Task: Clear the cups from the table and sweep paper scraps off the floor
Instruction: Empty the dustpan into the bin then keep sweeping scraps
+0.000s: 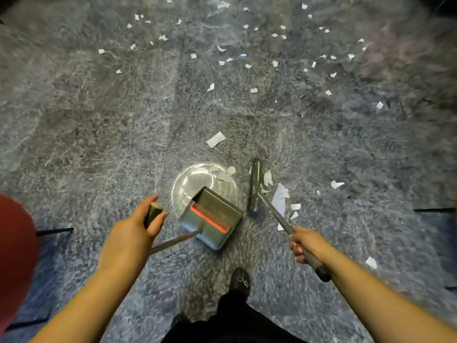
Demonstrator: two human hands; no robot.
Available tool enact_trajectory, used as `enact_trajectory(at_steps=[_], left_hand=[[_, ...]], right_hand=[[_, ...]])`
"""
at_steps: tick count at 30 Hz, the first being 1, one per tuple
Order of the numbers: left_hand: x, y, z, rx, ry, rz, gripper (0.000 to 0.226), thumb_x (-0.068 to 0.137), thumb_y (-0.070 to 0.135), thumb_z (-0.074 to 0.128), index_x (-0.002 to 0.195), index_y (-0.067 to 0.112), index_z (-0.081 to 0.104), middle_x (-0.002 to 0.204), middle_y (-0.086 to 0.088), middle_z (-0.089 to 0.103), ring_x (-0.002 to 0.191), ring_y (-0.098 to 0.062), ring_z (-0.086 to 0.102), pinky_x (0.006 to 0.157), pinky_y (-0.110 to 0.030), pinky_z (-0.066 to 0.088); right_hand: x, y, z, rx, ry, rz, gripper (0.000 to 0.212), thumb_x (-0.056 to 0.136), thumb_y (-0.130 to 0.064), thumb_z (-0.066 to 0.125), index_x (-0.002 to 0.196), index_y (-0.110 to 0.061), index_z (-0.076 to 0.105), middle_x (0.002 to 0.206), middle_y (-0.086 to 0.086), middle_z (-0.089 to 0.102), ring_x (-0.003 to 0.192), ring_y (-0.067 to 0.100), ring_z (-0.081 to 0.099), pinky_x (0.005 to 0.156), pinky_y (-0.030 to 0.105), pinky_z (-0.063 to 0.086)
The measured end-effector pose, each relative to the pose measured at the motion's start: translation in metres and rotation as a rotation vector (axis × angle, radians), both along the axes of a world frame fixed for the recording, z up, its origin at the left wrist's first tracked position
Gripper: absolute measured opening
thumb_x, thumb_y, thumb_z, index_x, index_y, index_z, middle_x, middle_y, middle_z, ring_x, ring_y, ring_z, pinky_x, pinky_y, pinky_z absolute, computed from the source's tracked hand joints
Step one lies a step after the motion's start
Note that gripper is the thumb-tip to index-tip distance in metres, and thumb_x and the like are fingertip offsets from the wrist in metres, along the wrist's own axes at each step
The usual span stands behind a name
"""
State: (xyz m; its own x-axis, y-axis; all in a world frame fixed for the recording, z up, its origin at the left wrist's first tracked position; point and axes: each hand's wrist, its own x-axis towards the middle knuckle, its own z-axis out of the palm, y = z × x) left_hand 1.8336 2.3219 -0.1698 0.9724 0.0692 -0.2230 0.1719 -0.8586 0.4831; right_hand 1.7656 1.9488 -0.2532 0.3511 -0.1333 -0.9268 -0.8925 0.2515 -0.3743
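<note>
I look down at a grey stone floor. My left hand (pixel 138 224) grips the top of a long handle that runs down to a grey dustpan (pixel 211 220) with an orange comb edge, held just above the floor. My right hand (pixel 305 243) grips the metal shaft of a broom (pixel 254 186), whose head rests on the floor right of the dustpan. White paper scraps (pixel 279 199) lie beside the broom head, a larger scrap (pixel 216 139) lies farther ahead, and several small ones (pixel 247 58) are scattered across the far floor. No cups are in view.
A round bright reflection (pixel 195 181) shows on the floor behind the dustpan. A red seat (pixel 14 256) with dark legs stands at the left edge. Another dark leg (pixel 432 209) pokes in at the right. My black shoe (pixel 239 280) stands below the dustpan.
</note>
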Motion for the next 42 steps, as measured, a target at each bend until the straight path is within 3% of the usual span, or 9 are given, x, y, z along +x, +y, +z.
enact_trajectory(at_steps=[5,10,16,23,27,30,35,39,42], left_hand=[[0.020,-0.010,0.014,-0.004,0.000,-0.033,0.048,0.091,0.044,0.061,0.137,0.040,0.049,0.062,0.015,0.051,0.057,-0.011,0.048,0.052,-0.030,0.040],[0.054,0.000,0.020,-0.063,0.034,-0.077,0.043,0.091,0.042,0.063,0.133,0.038,0.054,0.073,0.009,0.059,0.066,-0.014,0.054,0.059,-0.030,0.041],[0.108,0.017,0.006,-0.087,0.085,-0.178,0.046,0.091,0.040,0.064,0.135,0.040,0.052,0.090,0.005,0.070,0.077,-0.016,0.062,0.063,-0.028,0.042],[0.145,0.035,-0.012,-0.017,0.105,-0.272,0.048,0.091,0.042,0.064,0.136,0.047,0.048,0.071,0.023,0.053,0.057,0.008,0.049,0.053,-0.010,0.036],[0.162,0.033,-0.013,-0.054,0.138,-0.283,0.045,0.091,0.041,0.064,0.134,0.044,0.051,0.071,0.034,0.050,0.063,0.024,0.050,0.052,-0.005,0.040],[0.175,0.020,-0.011,-0.036,0.135,-0.328,0.046,0.091,0.045,0.062,0.135,0.045,0.050,0.073,0.026,0.054,0.058,0.013,0.048,0.053,-0.007,0.036],[0.197,-0.006,-0.015,-0.010,0.122,-0.424,0.045,0.091,0.051,0.059,0.135,0.047,0.048,0.092,0.012,0.070,0.068,-0.005,0.054,0.055,-0.013,0.037],[0.210,-0.022,-0.020,0.003,0.122,-0.461,0.047,0.091,0.051,0.057,0.136,0.045,0.047,0.101,0.007,0.072,0.087,-0.019,0.067,0.058,-0.025,0.040],[0.217,-0.030,-0.021,0.020,0.119,-0.472,0.048,0.091,0.053,0.055,0.137,0.044,0.046,0.091,0.002,0.071,0.073,-0.020,0.061,0.058,-0.030,0.044]], right_hand=[[0.042,0.019,0.008,0.049,-0.080,0.007,0.051,0.098,0.000,0.035,0.146,-0.016,0.032,0.060,0.008,0.039,0.030,0.008,0.031,0.033,0.014,0.025],[0.099,0.057,0.005,0.108,-0.090,0.024,0.057,0.099,-0.001,0.036,0.151,-0.019,0.022,0.060,0.008,0.039,0.030,0.009,0.032,0.033,0.015,0.026],[0.161,0.105,-0.013,0.189,-0.081,-0.022,0.046,0.100,-0.001,0.034,0.145,-0.013,0.031,0.062,0.007,0.037,0.030,0.008,0.033,0.034,0.013,0.025],[0.214,0.121,-0.040,0.237,-0.011,-0.089,0.045,0.102,-0.005,0.029,0.146,-0.015,0.028,0.063,0.003,0.035,0.029,0.005,0.033,0.032,0.014,0.025],[0.205,0.101,-0.045,0.212,0.033,-0.165,0.043,0.103,-0.007,0.028,0.145,-0.016,0.028,0.063,0.003,0.034,0.028,0.007,0.032,0.033,0.014,0.024],[0.179,0.076,-0.048,0.184,0.068,-0.249,0.037,0.103,-0.007,0.027,0.133,-0.029,0.029,0.063,0.004,0.033,0.026,0.007,0.032,0.032,0.012,0.024],[0.126,0.042,-0.039,0.140,0.101,-0.329,0.024,0.102,-0.007,0.026,0.101,-0.024,0.043,0.063,0.005,0.033,0.026,0.007,0.032,0.030,0.012,0.025],[0.100,0.024,-0.023,0.102,0.088,-0.384,0.023,0.100,-0.003,0.025,0.105,-0.017,0.042,0.062,0.005,0.033,0.027,0.006,0.032,0.029,0.011,0.024],[0.098,0.013,-0.013,0.145,0.081,-0.505,0.020,0.102,-0.006,0.027,0.090,-0.015,0.040,0.048,0.003,0.036,0.025,0.006,0.031,0.029,0.010,0.023]])
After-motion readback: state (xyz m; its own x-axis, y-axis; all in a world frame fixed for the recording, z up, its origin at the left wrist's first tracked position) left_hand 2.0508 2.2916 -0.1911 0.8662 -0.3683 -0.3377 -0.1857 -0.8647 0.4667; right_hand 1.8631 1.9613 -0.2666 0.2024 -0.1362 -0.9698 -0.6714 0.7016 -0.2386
